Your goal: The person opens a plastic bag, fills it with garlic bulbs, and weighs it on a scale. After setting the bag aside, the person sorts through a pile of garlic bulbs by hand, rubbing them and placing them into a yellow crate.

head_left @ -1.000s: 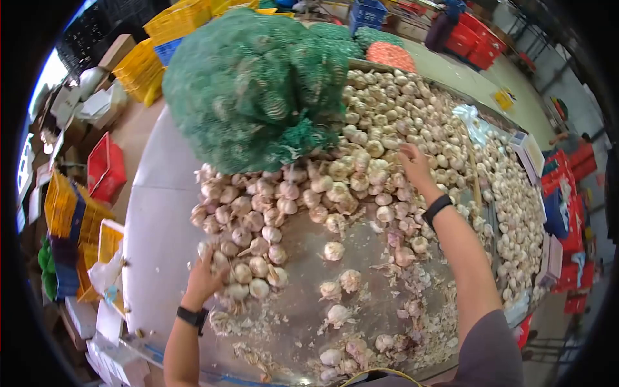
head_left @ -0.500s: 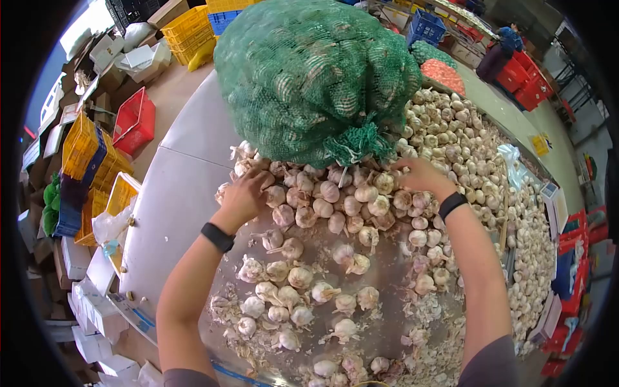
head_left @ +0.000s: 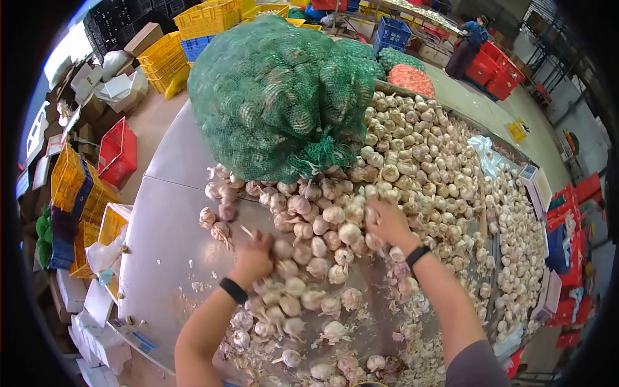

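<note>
My left hand (head_left: 253,257), a dark band on its wrist, is smeared by motion at the left edge of a heap of garlic bulbs (head_left: 320,224); whether its fingers are curled around a bulb cannot be made out. Against the heap's right side rests my right hand (head_left: 388,224), also banded, its fingers apart and touching the bulbs, their tips partly hidden. Behind the heap stands a big green mesh sack (head_left: 277,97) full of garlic, its gathered, knotted mouth facing me. Some loose bulbs (head_left: 220,231) lie on the metal table (head_left: 174,226) left of the heap.
A dense spread of garlic (head_left: 438,161) covers the table's right side. Papery skins (head_left: 419,329) litter the front. Yellow crates (head_left: 84,174) and a red crate (head_left: 118,153) stand on the left floor. A person (head_left: 469,48) stands far back near red bins (head_left: 496,68).
Both hands have come nearer to me, and the heap's bulbs have spread forward over the nearer ones. Some bulbs now lie apart at the left. The view has shifted, moving the sack leftward in frame.
</note>
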The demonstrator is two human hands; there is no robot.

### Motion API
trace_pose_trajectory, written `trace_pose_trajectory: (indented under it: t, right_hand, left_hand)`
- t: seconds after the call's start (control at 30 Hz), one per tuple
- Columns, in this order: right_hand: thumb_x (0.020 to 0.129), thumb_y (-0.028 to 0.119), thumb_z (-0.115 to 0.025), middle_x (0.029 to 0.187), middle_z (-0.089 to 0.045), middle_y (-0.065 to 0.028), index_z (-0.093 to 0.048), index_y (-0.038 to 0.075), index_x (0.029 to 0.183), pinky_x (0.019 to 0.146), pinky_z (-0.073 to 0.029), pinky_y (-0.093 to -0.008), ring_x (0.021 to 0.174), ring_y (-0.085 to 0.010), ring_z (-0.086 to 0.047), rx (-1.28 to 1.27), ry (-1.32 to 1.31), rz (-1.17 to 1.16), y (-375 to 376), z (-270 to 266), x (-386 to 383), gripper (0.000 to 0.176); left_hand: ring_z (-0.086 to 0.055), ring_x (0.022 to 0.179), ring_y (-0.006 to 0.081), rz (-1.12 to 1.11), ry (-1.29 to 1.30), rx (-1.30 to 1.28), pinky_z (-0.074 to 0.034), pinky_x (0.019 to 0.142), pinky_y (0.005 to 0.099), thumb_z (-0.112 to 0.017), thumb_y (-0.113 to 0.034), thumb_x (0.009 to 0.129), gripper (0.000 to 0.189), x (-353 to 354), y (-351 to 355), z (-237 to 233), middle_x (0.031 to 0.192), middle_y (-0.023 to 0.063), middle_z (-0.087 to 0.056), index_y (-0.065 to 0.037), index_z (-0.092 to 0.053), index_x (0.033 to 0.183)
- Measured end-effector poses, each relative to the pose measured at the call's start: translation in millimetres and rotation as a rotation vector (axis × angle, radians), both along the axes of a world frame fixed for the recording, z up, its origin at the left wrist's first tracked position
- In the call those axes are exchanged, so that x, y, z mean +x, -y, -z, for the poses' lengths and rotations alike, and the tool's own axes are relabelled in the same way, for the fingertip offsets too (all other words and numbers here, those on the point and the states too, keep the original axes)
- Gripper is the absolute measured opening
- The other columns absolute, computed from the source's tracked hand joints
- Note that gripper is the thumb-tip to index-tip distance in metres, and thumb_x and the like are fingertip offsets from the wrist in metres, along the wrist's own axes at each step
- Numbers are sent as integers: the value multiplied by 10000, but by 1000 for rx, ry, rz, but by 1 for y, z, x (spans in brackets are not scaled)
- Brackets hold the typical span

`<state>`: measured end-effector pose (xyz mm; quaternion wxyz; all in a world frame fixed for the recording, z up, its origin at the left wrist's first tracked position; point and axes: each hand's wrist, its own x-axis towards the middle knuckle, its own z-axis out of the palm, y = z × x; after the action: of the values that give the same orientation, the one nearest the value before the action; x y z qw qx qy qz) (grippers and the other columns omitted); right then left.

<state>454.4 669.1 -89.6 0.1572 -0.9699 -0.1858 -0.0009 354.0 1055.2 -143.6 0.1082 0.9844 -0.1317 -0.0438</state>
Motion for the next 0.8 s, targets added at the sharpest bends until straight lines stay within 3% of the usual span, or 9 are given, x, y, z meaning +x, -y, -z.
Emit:
trace_pose_trajectory:
  t: [0.03,0.1,0.17,0.3,0.4,0.47,0.5,0.6,0.8]
  right_hand:
    - [776,304,-705,1151,-656,-166,-579,187,1280,905,-518,-461,1061,-358,-616,-35,-118,113,-5,-17,-24,533]
    - [738,376,-755,950,-687,-113,-590,197,1257,723,-517,-455,905,-320,-633,-7,133,16,5,-17,-63,573]
    - [732,440,-773,903,-677,-117,-603,192,1223,655,-482,-432,830,-306,-649,-31,-178,124,10,-31,-98,576]
    - [715,441,-802,849,-681,-145,-613,123,1188,728,-518,-430,796,-320,-661,229,-92,201,50,7,-175,601]
    - [773,422,-795,912,-698,-131,-605,71,1202,766,-530,-365,823,-237,-677,565,-356,553,60,4,-212,586]
    - [845,397,-759,967,-700,-91,-594,39,1222,745,-523,-293,851,-155,-669,949,-602,537,40,-23,-227,546]
    - [895,356,-720,965,-695,-54,-592,32,1228,717,-523,-266,850,-111,-653,838,-654,462,23,-47,-230,482]
    - [943,402,-650,975,-677,-34,-587,32,1237,706,-500,-265,825,-89,-600,982,-841,233,-10,-20,-258,477]
    - [1008,400,-537,1004,-663,-50,-520,23,1333,754,-485,-268,881,-110,-585,1244,-1162,113,-62,-23,-309,498]
  left_hand:
    - [-643,937,414,-37,-192,-31,-548,779,488,-584,-166,800,365,-16,16,-28,1175,215,-542,-72,-536,1148]
    - [-652,903,399,74,-320,-119,-542,755,511,-602,-206,792,354,-45,24,-29,1079,214,-584,-63,-548,1111]
    - [-649,898,399,174,-417,-190,-536,746,505,-617,-240,791,343,-61,30,-42,1057,186,-590,-72,-554,1083]
    - [-659,873,369,143,-356,-416,-530,731,470,-652,-271,807,324,-68,46,-60,991,168,-625,-86,-587,1065]
    - [-674,824,335,-2,-505,-594,-532,712,428,-729,-340,803,397,-73,80,-109,902,165,-666,-96,-611,1094]
    - [-684,785,307,11,-521,-619,-537,705,395,-775,-418,792,552,-88,113,-115,844,166,-688,-131,-599,1230]
    - [-684,778,317,39,-542,-661,-539,700,398,-771,-435,797,594,-97,130,-128,871,167,-690,-140,-581,1277]
    - [-683,812,345,169,-496,-683,-543,716,413,-761,-441,812,674,-122,164,-147,950,171,-694,-170,-526,1383]
    - [-683,912,341,31,-568,-648,-539,784,399,-736,-269,804,508,-184,138,-156,1026,182,-688,-133,-601,1275]
